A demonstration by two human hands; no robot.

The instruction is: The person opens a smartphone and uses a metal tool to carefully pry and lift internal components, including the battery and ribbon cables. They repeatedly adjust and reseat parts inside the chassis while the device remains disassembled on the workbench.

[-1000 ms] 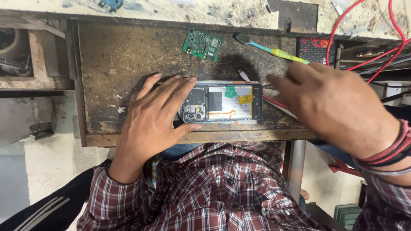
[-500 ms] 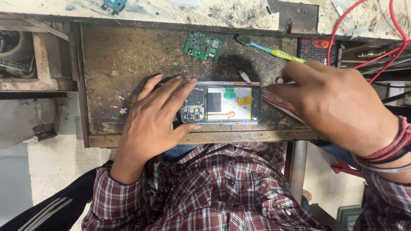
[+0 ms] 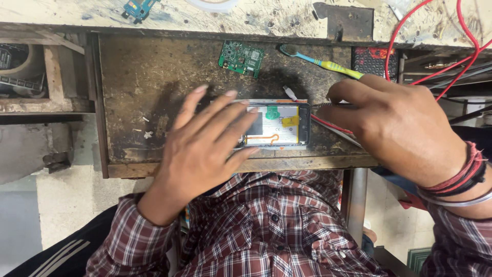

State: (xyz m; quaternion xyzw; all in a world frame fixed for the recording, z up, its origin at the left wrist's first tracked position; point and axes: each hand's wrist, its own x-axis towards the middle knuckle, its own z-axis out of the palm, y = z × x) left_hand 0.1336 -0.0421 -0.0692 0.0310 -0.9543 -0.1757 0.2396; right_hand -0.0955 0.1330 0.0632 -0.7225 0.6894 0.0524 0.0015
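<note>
An opened phone (image 3: pixel 279 125) with its back cover off lies on a dark wooden work board (image 3: pixel 133 92), near the front edge. Its battery, orange flex cable and green and yellow parts show. My left hand (image 3: pixel 205 149) lies flat over the phone's left half with the fingers spread, hiding that end. My right hand (image 3: pixel 394 128) is closed on a thin metal tool (image 3: pixel 333 105) whose tip points at the phone's right end. Whether the tip touches the phone is unclear.
A green circuit board (image 3: pixel 241 56) and a blue and yellow toothbrush (image 3: pixel 328 64) lie at the back of the board. Red wires (image 3: pixel 410 41) loop over the right side past a black and red box (image 3: pixel 374 59). A small blue board (image 3: pixel 138 7) sits on the far bench.
My left hand has slid right across the phone with the fingers stretched out, now hiding its camera end. My right hand stays by the phone's right end with the tool.
</note>
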